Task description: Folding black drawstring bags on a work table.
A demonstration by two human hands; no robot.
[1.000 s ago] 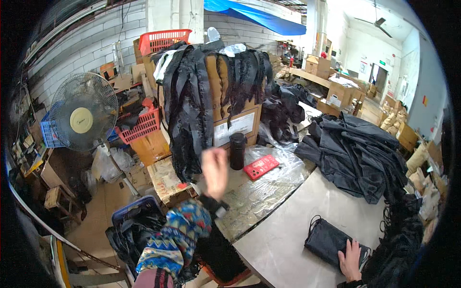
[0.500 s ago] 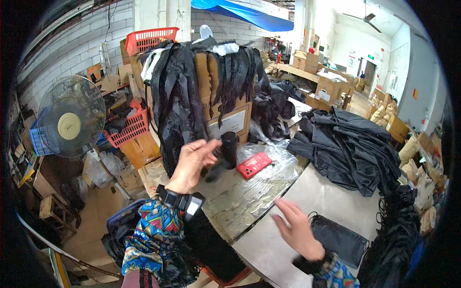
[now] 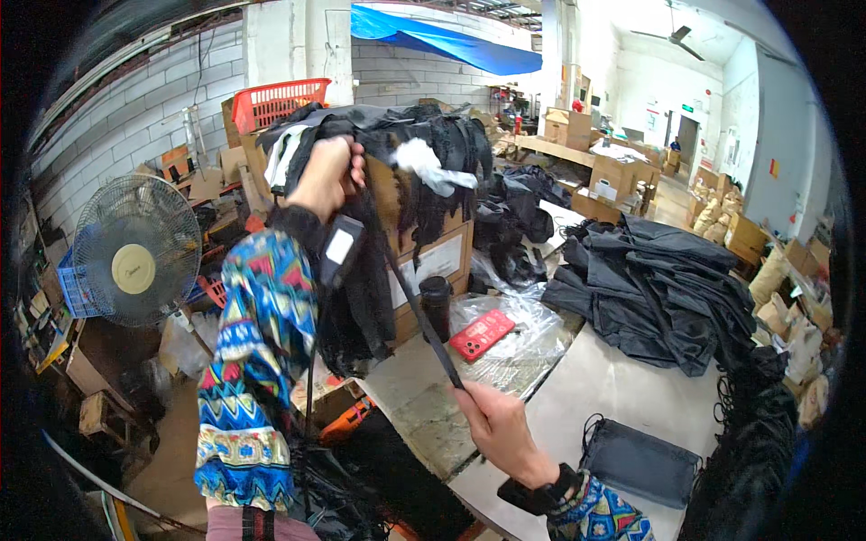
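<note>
A long black fabric strip [image 3: 428, 329] runs slantwise between my hands. My left hand [image 3: 329, 176] is raised in front of the strips on the cardboard box, its fingers closed round the upper part. Lower down, over the table, my right hand [image 3: 502, 427] pinches the strip between thumb and fingers. Many black strips [image 3: 347, 270] hang over the front of the tall cardboard box [image 3: 456, 242]. On the table beyond my right hand lies a red phone [image 3: 483, 334], beside a dark cup [image 3: 437, 302]. A flat black drawstring pouch [image 3: 642, 462] lies right of my right hand.
A heap of black cloth [image 3: 649, 288] covers the table's far right. Clear plastic sheeting [image 3: 532, 347] lies under the phone. A standing fan [image 3: 135, 257] is at the left. A red basket [image 3: 280, 101] sits behind the box, and white plastic [image 3: 433, 169] rests on the strips.
My left hand has risen to the hanging strips and closed on one. My right hand has moved left and closed on the same strip. The white plastic has shifted and hangs lower.
</note>
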